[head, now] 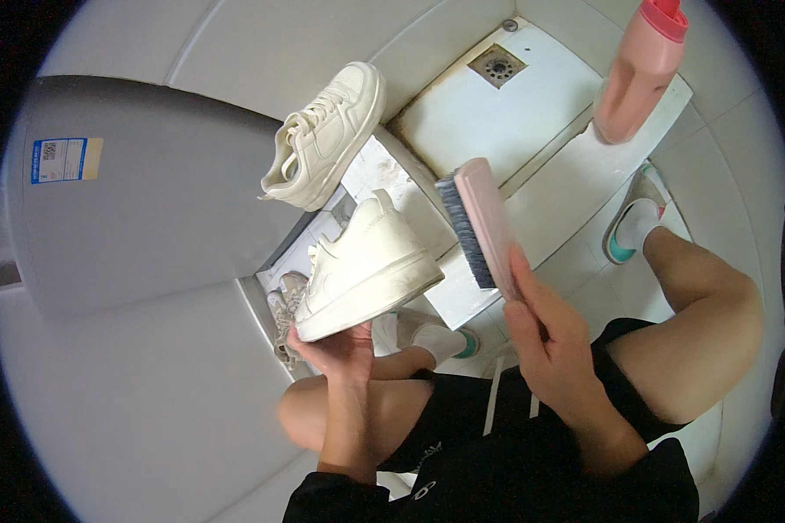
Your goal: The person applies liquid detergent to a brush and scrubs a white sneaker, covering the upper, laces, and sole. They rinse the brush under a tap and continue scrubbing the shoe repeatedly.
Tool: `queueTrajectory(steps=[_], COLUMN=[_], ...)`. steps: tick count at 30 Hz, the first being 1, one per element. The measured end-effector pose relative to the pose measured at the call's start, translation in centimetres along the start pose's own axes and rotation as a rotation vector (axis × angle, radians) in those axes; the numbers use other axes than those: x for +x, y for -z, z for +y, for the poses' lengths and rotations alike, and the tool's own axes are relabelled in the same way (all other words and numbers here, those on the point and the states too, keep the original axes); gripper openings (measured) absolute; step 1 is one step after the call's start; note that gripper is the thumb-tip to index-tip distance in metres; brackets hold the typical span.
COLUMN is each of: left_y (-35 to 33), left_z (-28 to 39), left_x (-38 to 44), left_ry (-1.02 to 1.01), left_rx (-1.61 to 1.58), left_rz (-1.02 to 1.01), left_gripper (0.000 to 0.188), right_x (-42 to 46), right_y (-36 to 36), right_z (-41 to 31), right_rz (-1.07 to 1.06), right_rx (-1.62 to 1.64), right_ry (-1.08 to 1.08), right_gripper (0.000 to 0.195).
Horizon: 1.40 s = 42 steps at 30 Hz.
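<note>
My left hand point(340, 350) holds a cream lace-up sneaker point(369, 265) from below, near its toe. The heel of this shoe points up and to the right, and grey marks show along its sole edge. In my right hand point(553, 340) is a pink-handled scrubbing brush point(487, 222) with dark grey bristles. The bristles face left, towards the sneaker, with a gap between them. A second cream sneaker point(327, 134) rests beyond, by the grey panel, its toe pointing away from me.
A floor drain point(497, 65) lies in the white recessed basin point(536, 98). On its ledge point(530, 216) stands a pink plastic bottle point(641, 78). Worn shoes point(288, 310) sit at lower left beside a large grey panel point(157, 209) bearing a printed label. My feet flank the ledge.
</note>
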<state>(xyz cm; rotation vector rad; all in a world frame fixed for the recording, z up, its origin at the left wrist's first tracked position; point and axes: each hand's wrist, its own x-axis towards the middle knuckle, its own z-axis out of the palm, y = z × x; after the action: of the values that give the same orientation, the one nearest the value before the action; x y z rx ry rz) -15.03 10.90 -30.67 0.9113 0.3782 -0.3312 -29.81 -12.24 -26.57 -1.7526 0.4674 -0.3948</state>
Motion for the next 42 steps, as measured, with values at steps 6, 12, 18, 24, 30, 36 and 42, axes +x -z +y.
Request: queueTrajectory(steps=[6, 12, 18, 24, 30, 36, 42], left_y=[-0.6, -1.2, -1.4, -4.2, -8.7, -10.0, -9.3], left_z=[-0.3, -0.8, 0.7, 1.1, 0.7, -2.7, -5.3], left_x=[-0.3, -0.8, -0.6, -1.2, -1.7, -2.5, -2.6], left_ry=[0.05, -0.062, 0.087, 0.344, 0.74, 1.02, 1.079], left_rx=[-0.037, 0.09, -0.045, -0.14, -0.242, -0.404, -0.313], left_rz=[-0.018, 0.224, 0.076, -0.131, -0.305, -0.359, -0.387], left_gripper=[0.067, 0.067, 0.071, 0.078, 0.084, 0.086, 0.079], right_x=[0.1, 1.6, 1.9, 3.1, 5.7, 6.5, 7.2], right_y=[1.9, 2.8, 5.9, 4.8, 5.2, 6.3, 5.0], right_z=[-1.3, -5.7, -2.0, -4.3, -10.6, -16.5, -16.8], right_rz=[-0.104, -0.353, -0.298, -0.157, -0.068, -0.241, -0.349], right_rx=[-0.025, -0.439, -0.613, 0.19, 0.434, 0.138, -0.079], right_ry=[0.164, 0.356, 0.257, -0.053, 0.08, 0.17, 0.363], right_gripper=[0.053, 0.056, 0.058, 0.05, 0.039, 0.03, 0.035])
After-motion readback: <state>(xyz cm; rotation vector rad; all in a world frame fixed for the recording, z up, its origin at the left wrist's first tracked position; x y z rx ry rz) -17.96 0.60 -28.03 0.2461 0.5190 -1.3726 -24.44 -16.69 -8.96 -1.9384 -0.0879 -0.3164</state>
